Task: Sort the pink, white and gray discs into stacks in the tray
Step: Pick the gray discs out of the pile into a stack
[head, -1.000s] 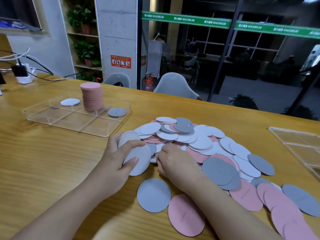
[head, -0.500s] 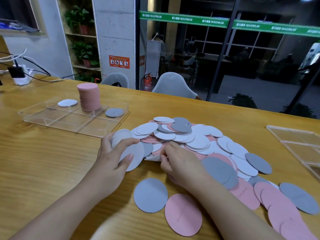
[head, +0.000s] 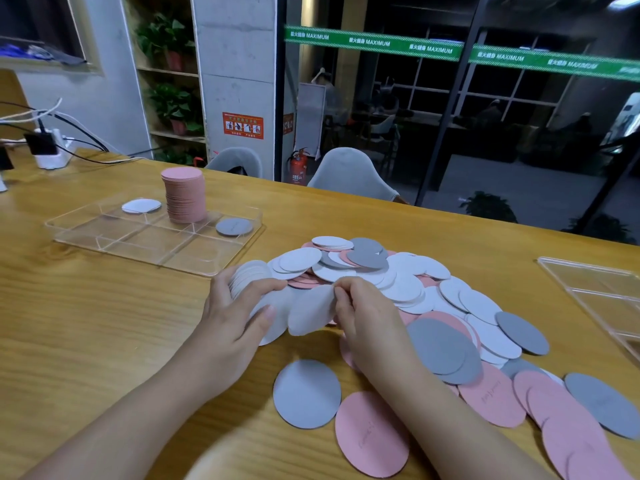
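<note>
Wooden table [head: 86, 323] runs past dark glass walls, and toward its left sits a clear divided tray [head: 104, 237] holding a white disc [head: 141, 206], a tall pink stack [head: 184, 195] and a gray disc [head: 234, 226] in its far compartments. Nearer, the left hand [head: 235, 313] curls around a fanned bunch of white discs [head: 247, 277], while the right hand [head: 360, 306] pinches one white disc [head: 310, 311] just beside that bunch. Rightward spreads the loose heap of mixed discs [head: 433, 306], and a second clear tray [head: 602, 292] sits at the edge.
</note>
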### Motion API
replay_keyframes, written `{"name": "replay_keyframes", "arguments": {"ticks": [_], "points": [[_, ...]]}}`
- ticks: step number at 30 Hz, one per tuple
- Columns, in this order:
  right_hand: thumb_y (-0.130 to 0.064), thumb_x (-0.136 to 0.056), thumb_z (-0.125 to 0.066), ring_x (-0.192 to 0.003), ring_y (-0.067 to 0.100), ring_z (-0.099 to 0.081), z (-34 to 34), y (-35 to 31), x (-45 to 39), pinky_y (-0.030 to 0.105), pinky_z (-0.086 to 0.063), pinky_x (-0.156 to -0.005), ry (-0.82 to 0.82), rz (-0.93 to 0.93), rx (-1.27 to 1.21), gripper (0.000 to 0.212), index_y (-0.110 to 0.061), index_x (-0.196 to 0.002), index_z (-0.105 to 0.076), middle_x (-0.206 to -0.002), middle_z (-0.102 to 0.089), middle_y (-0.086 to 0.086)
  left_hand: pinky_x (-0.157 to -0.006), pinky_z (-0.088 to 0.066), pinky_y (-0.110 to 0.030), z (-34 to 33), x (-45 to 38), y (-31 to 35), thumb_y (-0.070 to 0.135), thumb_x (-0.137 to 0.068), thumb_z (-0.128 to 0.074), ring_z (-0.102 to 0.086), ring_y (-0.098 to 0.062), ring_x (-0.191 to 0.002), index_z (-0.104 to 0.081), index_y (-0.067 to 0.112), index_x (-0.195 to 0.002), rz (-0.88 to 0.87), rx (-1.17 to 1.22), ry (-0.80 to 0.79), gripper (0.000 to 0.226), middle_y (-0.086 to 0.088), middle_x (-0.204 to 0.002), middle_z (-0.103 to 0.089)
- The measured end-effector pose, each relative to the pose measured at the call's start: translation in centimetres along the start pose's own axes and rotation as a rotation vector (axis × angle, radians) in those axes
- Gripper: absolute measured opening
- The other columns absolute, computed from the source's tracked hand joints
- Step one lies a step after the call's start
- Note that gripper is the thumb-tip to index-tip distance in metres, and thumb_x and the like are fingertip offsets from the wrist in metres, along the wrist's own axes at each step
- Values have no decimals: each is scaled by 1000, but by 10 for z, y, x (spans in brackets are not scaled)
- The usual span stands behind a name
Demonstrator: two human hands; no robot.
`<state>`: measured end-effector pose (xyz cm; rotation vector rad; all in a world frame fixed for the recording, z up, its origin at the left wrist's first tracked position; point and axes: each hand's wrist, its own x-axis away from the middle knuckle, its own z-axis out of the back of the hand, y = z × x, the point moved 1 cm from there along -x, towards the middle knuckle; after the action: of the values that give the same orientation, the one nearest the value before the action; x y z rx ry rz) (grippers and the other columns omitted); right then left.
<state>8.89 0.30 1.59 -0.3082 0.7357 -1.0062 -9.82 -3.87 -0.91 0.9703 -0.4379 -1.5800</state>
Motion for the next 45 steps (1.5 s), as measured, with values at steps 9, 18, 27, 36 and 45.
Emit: {"name": "replay_keyframes", "arguments": {"ticks": [9, 18, 27, 36, 45], "points": [[-17, -96, -44, -92, 12, -57, -15, -11, 4, 32, -46, -83, -9, 26, -193, 16, -31, -94, -49, -91, -59, -7, -103, -19, -22, -3, -1, 3, 46, -72, -52, -23, -8, -131, -33, 75, -105, -61, -78, 10, 48, 33, -113, -11], [-21, -92, -51, -85, 4, -57, -19, -9, -10, 11, -41, -73, -68, 107, -184, 23, -24, -111, -63, -100, -65, -11, -83, -27, 7, 7, -12, -5, 29, -69, -60, -38, 17, -115, -55, 61, -99, -19, 198, 19, 45, 37, -119, -28], [-21, -90, -57, -117, 14, -44, -29, 12, -68, 19, -32, -95, -44, 123, 136, 30, -15, -120, -57, -122, -56, -2, -75, -29, 8, 19, -24, -21, 27, -64, -59, -39, 19, -109, -58, 60, -89, 82, 269, 101, 42, 35, -120, -27], [-46, -84, -60, -137, 15, -18, -42, 3, -116, 31, -23, -108, -362, 51, 295, 69, -21, -142, -32, -146, -34, -2, -79, -24, 10, 18, -25, -19, -1, -88, -55, -24, 16, -121, -48, 72, -100, 46, 259, 53, 74, 29, -128, -18], [-50, -81, -62, -138, 20, -22, -51, 0, -126, 34, -23, -108, -539, 22, 358, 80, -24, -146, -24, -149, -31, 2, -85, -25, 1, 17, -25, -23, 11, -83, -57, -15, 34, -110, -56, 56, -94, 37, 231, 75, 46, 40, -125, -9]]}}
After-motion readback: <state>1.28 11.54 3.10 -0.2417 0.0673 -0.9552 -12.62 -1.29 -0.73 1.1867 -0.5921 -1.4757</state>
